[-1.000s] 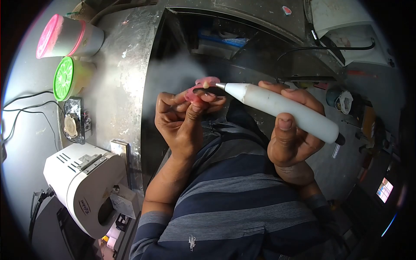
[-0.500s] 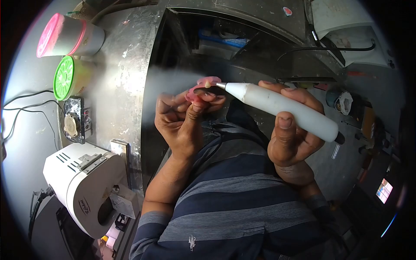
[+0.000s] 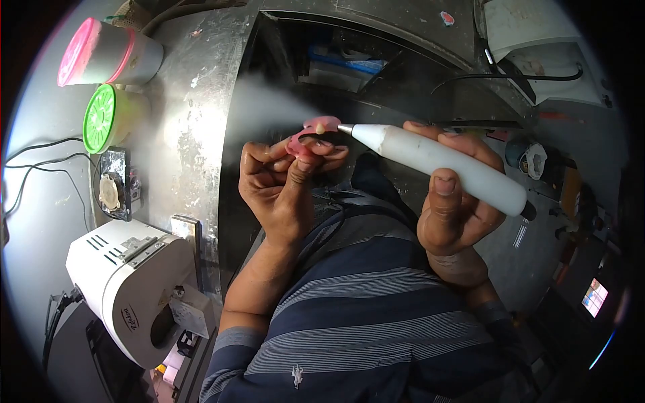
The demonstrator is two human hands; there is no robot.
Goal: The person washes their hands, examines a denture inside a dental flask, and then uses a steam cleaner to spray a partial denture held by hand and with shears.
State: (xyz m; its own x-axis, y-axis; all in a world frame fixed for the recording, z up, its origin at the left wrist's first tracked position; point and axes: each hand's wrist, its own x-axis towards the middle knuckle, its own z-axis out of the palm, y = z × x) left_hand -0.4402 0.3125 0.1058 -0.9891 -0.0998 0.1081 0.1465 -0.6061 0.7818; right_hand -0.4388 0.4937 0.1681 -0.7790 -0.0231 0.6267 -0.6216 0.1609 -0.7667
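My left hand (image 3: 279,201) pinches a pink partial denture (image 3: 325,123) between its thumb and fingers. A pale tooth shows on the curved pink base. My right hand (image 3: 443,225) is wrapped round a thick white steam handpiece (image 3: 430,159), thumb below and fingers above. Its narrow metal nozzle points left, with the tip right at the denture's right edge. A plume of white steam (image 3: 269,104) streams from there toward the upper left. The far side of the denture is hidden by the fingers holding it.
On the worn metal surface (image 3: 191,127) at left stand a pink-lidded tub (image 3: 144,59) and a green-lidded tub (image 3: 101,119). A white boxy machine (image 3: 101,262) stands lower left, below a socket block (image 3: 113,188) with black cables. A dark recess opens behind the hands.
The denture has tilted slightly and shifted a little up in my left hand. My right hand and the handpiece have moved slightly right. Steam still flows, its plume now angled more upward.
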